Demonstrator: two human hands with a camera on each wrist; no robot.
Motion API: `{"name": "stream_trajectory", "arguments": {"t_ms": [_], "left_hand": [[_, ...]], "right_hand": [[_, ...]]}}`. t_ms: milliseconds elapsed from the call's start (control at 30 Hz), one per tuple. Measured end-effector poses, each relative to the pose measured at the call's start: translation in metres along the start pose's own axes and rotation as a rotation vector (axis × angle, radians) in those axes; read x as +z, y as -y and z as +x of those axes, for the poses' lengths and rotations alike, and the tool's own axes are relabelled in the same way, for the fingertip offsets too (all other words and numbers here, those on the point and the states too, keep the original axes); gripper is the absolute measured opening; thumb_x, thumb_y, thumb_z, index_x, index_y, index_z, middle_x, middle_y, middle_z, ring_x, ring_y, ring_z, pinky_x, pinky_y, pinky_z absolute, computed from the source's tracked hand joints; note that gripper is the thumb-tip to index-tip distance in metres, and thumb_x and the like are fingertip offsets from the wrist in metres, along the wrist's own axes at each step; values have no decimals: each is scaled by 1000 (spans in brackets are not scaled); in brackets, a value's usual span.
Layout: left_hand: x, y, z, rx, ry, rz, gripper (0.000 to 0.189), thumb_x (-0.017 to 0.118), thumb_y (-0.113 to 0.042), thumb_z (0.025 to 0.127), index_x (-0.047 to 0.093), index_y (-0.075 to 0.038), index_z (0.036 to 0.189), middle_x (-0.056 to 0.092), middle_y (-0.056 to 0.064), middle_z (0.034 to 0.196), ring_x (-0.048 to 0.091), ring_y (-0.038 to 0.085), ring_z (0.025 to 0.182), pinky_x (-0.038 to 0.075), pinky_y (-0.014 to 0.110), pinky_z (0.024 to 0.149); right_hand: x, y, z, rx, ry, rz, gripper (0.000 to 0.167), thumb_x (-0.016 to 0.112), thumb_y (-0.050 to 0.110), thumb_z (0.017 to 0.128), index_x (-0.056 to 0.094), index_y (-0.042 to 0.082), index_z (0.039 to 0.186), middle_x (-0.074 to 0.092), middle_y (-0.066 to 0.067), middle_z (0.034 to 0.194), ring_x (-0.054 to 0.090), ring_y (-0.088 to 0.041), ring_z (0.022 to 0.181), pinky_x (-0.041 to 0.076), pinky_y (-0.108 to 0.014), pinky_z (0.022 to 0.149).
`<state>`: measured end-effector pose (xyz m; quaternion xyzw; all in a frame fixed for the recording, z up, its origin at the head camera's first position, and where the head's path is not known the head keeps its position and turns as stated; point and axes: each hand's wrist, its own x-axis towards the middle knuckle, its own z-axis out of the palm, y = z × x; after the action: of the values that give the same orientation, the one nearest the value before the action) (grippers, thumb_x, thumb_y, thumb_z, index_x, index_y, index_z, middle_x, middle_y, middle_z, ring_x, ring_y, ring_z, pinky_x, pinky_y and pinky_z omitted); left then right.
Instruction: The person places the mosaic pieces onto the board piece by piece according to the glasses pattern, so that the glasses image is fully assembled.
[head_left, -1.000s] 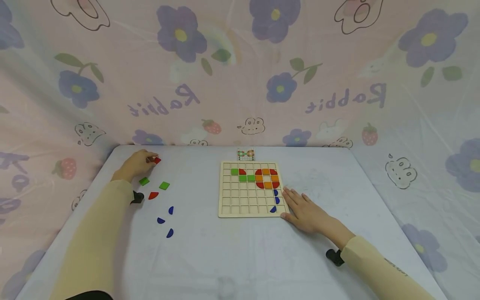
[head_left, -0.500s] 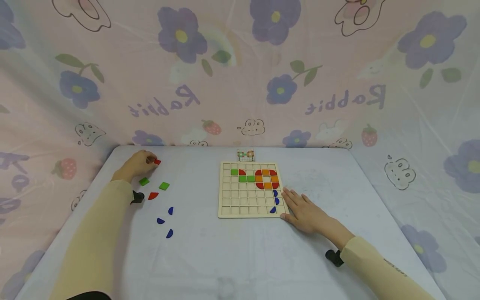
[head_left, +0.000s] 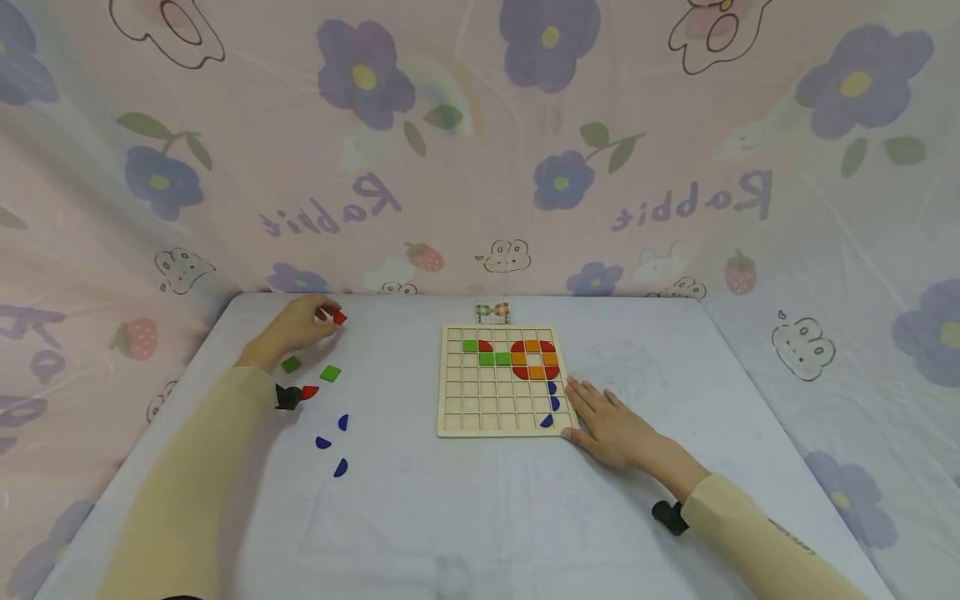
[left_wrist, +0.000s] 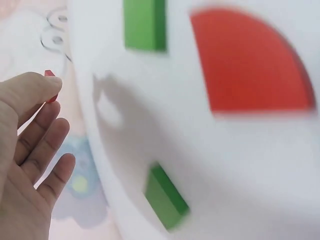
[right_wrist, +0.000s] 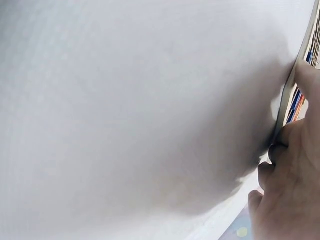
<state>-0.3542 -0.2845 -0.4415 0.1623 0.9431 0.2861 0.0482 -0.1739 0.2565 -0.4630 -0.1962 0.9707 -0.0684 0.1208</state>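
Note:
My left hand pinches a small red tile between thumb and forefinger, above the far left of the table. In the left wrist view the thumb covers most of that red tile, and the other fingers are loosely bent. My right hand lies flat with straight fingers at the right edge of a square wooden grid board. On the board are a ring of red and orange tiles, three green squares, a red quarter-round and three blue half-round tiles.
Loose on the left of the table are two green tiles, a red quarter-round tile and three blue half-round tiles. A small pattern card stands behind the board. A printed curtain hangs along the back.
My left hand has risen slightly and shifted right, carrying the red tile off the spot where it was gripped. The right hand and the board stay in place.

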Motion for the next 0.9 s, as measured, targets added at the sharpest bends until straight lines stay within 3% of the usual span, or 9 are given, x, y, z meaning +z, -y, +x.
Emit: {"name": "stream_trajectory", "arguments": {"t_ms": [567, 900], "left_hand": [[34, -71, 24, 254, -18, -20, 39, 75, -4, 91, 66, 3, 128, 65, 18, 122, 60, 35, 111, 49, 53, 98], [63, -104, 37, 312, 41, 2, 37, 75, -7, 91, 69, 0, 126, 67, 12, 121, 60, 29, 110, 49, 47, 99]], "right_hand": [[5, -6, 0, -21, -10, -10, 79, 49, 49, 108, 24, -2, 163, 19, -19, 171, 20, -41, 156, 19, -63, 123], [5, -5, 0, -16, -14, -14, 79, 52, 48, 107, 24, -2, 163, 20, -19, 171, 20, -41, 156, 19, -63, 123]]}}
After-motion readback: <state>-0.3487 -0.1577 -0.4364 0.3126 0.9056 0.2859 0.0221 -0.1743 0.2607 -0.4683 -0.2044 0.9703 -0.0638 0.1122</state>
